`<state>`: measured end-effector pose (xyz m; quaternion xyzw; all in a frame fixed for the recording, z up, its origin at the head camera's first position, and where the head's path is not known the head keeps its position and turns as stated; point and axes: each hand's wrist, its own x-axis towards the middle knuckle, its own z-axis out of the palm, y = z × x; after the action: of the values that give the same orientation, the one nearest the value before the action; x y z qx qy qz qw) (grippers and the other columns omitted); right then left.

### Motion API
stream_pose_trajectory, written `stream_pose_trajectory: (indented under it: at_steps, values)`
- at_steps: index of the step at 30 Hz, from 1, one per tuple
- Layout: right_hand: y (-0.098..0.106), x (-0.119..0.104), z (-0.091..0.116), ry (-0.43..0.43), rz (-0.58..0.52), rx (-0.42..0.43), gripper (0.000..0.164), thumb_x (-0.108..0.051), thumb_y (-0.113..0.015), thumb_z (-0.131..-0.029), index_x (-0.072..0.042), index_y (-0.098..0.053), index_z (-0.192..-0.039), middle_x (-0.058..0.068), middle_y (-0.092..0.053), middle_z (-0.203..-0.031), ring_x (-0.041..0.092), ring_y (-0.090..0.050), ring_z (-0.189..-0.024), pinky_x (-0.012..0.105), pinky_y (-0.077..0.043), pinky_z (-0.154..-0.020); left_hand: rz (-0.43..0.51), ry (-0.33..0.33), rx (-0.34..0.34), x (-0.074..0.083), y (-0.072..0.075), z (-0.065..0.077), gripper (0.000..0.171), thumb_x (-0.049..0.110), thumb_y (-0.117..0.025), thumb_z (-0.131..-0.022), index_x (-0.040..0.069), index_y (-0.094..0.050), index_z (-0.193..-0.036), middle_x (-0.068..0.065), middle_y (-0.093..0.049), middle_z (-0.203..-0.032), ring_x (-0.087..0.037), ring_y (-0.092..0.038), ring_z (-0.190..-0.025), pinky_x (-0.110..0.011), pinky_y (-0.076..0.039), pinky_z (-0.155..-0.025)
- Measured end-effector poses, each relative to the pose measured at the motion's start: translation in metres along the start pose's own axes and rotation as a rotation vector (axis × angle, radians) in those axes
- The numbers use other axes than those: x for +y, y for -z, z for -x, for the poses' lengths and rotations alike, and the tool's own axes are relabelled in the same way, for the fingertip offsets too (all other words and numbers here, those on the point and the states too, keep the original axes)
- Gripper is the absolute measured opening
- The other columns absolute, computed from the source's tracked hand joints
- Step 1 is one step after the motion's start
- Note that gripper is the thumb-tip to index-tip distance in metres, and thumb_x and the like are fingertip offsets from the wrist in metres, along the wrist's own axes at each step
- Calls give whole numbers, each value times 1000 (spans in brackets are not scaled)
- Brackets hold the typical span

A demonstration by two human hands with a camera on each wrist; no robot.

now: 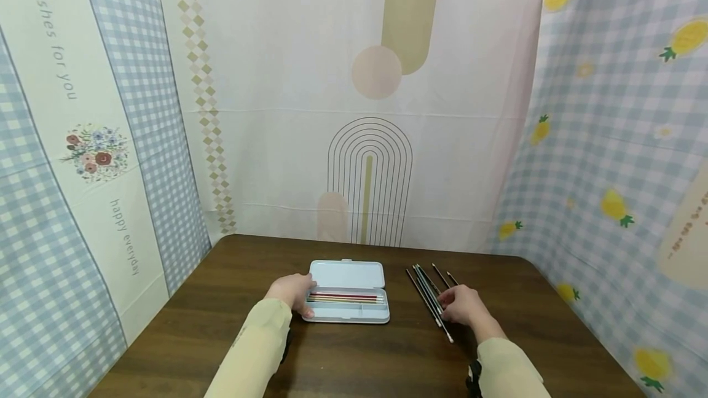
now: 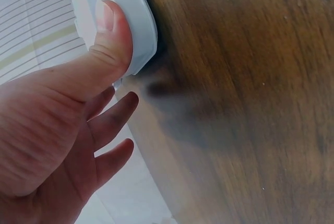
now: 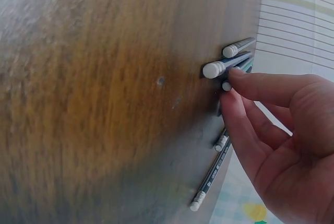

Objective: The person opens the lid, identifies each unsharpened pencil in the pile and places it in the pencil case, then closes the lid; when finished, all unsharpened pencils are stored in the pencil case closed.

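Note:
A pale blue pencil case (image 1: pixel 346 313) lies on the table with its lid (image 1: pixel 347 274) folded back. Several pencils (image 1: pixel 344 298), red and yellowish among them, lie lengthwise inside. My left hand (image 1: pixel 290 293) holds the case's left end, the thumb (image 2: pixel 114 31) bent over its rim and the lower fingers spread beside it. To the right of the case, my right hand (image 1: pixel 464 306) is at a loose bunch of dark and green pencils (image 1: pixel 426 296). Thumb and forefinger pinch one pencil (image 3: pixel 226 85) near its white eraser end, beside a thicker-looking neighbour (image 3: pixel 213 70).
Two dark pencils (image 3: pixel 211 174) lie apart from the bunch, beyond my right hand. The brown wooden table (image 1: pixel 354 361) ends at a white printed cloth (image 1: pixel 276 140) behind, with checked cloths (image 1: pixel 619 140) hanging along both sides.

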<state>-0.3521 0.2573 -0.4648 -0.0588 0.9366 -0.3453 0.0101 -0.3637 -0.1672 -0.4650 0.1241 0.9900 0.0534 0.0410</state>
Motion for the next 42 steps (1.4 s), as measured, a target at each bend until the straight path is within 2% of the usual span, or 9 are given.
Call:
stream_pose_trajectory:
  at_steps: [3, 6, 13, 15, 21, 25, 31, 38, 42]
  values:
    - [0, 0, 1, -1, 12, 5, 30, 8, -82, -78, 4, -78, -107, 7, -74, -94, 21, -66, -79, 35, -60, -66, 38, 36, -24, 23, 27, 27, 77, 31, -99, -74, 6, -70, -141, -20, -61, -151, -39, -60, -136, -55, -46, -114]
    - [1, -1, 2, 9, 24, 14, 29, 7, -82, -78, 4, -78, -107, 7, -75, -94, 21, -66, -81, 37, -60, -68, 45, 46, -33, 28, 33, 34, 76, 29, -99, -74, 5, -70, -141, -21, -60, -151, -39, -59, -137, -55, -46, -115]
    - [2, 1, 4, 18, 36, 21, 29, 5, -83, -78, 3, -79, -107, 5, -75, -93, 20, -65, -82, 38, -58, -73, -9, -17, 11, -30, -39, -40, 89, 49, -99, -67, 12, -70, -142, -19, -62, -150, -39, -62, -132, -59, -48, -111]
    - [2, 1, 5, 25, 43, 26, 28, 4, -82, -79, 3, -79, -107, 3, -74, -92, 19, -64, -83, 38, -57, -74, 2, -3, -1, -36, -46, -49, 90, 48, -99, -66, 14, -70, -144, -18, -60, -152, -39, -61, -134, -58, -48, -111]
    - [4, 3, 7, 41, 46, 37, 26, 2, -80, -81, 2, -79, -107, 1, -73, -89, 19, -63, -82, 36, -55, -73, 33, 24, -16, -8, -10, -13, 86, 41, -100, -69, 12, -69, -144, -19, -58, -154, -41, -57, -138, -60, -43, -115]
    - [5, 7, 7, 20, 43, 30, 26, 0, -78, -82, 1, -80, -108, 1, -71, -89, 19, -62, -81, 35, -54, -69, 20, 4, 3, -6, -7, -5, 84, 43, -98, -72, 12, -69, -144, -19, -59, -153, -40, -58, -137, -60, -43, -115]
    - [8, 9, 5, -16, 49, 28, 28, -3, -77, -83, -1, -80, -110, 3, -72, -93, 21, -63, -83, 36, -55, -69, 52, 39, -30, 15, 20, 18, 79, 32, -99, -74, 8, -69, -143, -19, -58, -154, -40, -57, -139, -57, -44, -116]
    - [11, 8, 6, -9, 46, 40, 29, -3, -76, -83, 1, -80, -112, 6, -73, -96, 21, -63, -82, 37, -56, -70, 3, 7, -11, -24, -25, -30, 88, 47, -98, -69, 16, -68, -146, -15, -58, -155, -38, -60, -136, -61, -45, -113]
    - [10, 10, 5, -25, 25, 47, 30, -2, -76, -83, 2, -79, -112, 5, -72, -92, 20, -62, -80, 34, -54, -67, 24, 21, -16, -15, -18, -20, 86, 44, -98, -71, 14, -68, -146, -17, -59, -154, -39, -59, -136, -60, -45, -114]
